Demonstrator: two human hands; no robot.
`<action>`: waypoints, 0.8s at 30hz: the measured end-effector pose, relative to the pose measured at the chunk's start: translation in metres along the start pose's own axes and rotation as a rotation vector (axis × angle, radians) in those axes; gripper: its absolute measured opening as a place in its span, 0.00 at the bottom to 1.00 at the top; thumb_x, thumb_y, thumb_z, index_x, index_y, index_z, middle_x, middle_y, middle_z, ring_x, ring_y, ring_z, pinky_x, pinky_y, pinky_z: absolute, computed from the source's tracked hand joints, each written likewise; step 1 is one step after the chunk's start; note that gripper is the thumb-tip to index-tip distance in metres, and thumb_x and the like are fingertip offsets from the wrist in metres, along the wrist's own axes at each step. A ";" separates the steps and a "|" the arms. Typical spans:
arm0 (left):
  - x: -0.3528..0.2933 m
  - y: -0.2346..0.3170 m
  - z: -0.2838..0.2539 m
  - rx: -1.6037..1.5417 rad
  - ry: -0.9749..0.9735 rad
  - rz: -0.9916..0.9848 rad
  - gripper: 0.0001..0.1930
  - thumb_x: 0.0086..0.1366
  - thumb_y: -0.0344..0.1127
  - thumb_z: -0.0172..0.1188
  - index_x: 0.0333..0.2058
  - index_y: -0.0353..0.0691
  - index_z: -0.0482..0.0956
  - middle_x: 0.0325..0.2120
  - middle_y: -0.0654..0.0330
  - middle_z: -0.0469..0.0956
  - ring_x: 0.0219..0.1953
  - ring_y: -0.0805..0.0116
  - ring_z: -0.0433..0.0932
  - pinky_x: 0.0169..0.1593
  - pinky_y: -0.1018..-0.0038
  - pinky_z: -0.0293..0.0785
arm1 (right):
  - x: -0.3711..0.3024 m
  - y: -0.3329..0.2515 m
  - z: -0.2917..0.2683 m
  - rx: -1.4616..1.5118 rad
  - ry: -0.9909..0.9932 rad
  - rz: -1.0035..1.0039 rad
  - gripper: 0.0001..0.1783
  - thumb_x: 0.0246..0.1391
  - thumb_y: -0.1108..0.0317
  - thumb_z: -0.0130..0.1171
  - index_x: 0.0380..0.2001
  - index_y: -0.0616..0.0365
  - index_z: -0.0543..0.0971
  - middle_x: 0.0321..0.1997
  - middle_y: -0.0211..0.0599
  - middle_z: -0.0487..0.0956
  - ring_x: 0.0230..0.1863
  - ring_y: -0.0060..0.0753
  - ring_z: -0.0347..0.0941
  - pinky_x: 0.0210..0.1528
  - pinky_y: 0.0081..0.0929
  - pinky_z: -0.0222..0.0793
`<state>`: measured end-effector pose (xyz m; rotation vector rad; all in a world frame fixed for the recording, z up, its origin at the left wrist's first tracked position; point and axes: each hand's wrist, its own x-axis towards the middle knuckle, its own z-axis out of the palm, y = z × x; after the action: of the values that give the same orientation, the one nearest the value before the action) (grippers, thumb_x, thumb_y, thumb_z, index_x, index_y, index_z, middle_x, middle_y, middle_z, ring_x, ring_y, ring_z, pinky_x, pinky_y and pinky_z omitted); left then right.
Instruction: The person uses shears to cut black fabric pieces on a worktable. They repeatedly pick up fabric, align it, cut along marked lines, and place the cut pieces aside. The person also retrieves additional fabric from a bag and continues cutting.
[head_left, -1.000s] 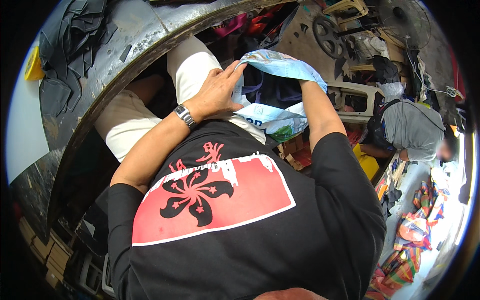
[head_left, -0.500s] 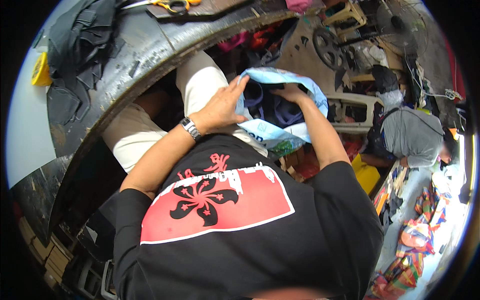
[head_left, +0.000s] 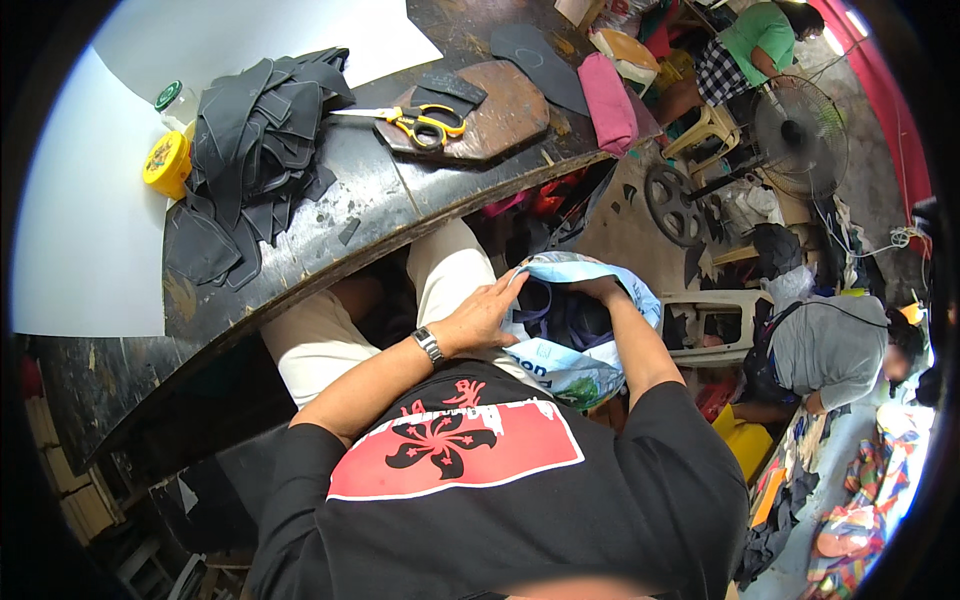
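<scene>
A light blue printed bag sits by my right thigh with its mouth open. My left hand, with a watch on the wrist, grips the bag's near left rim between thumb and fingers. My right hand reaches over the right side into the bag's mouth. Its fingers are hidden among the bag's edge and contents, so their grip does not show. Inside lies dark navy material with strap-like loops.
On the dark worktable lie black cut pieces, yellow-handled scissors, a wooden board, a yellow tub and a pink pouch. A plastic stool and fan stand right. Two people work nearby.
My view has tilted toward the table, so more of the scissors, board and black pieces shows. Both hands stay at the bag; my right hand remains inside its mouth.
</scene>
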<state>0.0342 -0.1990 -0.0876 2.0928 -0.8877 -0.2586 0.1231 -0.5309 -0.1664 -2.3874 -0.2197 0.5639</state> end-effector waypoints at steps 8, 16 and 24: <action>0.003 0.005 -0.004 -0.070 -0.018 -0.117 0.58 0.46 0.41 0.76 0.69 0.34 0.46 0.65 0.34 0.55 0.59 0.37 0.66 0.61 0.60 0.66 | -0.030 -0.046 -0.008 0.176 -0.016 0.134 0.41 0.32 0.72 0.77 0.56 0.59 0.76 0.57 0.37 0.77 0.57 0.33 0.71 0.62 0.28 0.64; 0.004 0.004 -0.001 -0.056 0.002 -0.094 0.55 0.48 0.41 0.75 0.69 0.38 0.49 0.65 0.35 0.56 0.52 0.39 0.73 0.57 0.59 0.71 | -0.049 -0.081 -0.017 0.642 -0.241 0.421 0.36 0.50 0.55 0.71 0.60 0.56 0.72 0.60 0.38 0.75 0.59 0.33 0.70 0.62 0.27 0.62; 0.019 0.009 -0.063 -0.208 -0.108 -0.085 0.30 0.54 0.38 0.70 0.56 0.40 0.74 0.57 0.43 0.71 0.39 0.54 0.82 0.48 0.65 0.77 | -0.034 -0.087 -0.017 0.250 -0.272 0.398 0.39 0.44 0.52 0.74 0.58 0.57 0.74 0.58 0.40 0.76 0.57 0.35 0.71 0.59 0.29 0.64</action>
<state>0.0727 -0.1762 -0.0385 1.9386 -0.7998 -0.4925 0.0994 -0.4847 -0.0873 -2.1120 0.2053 1.0383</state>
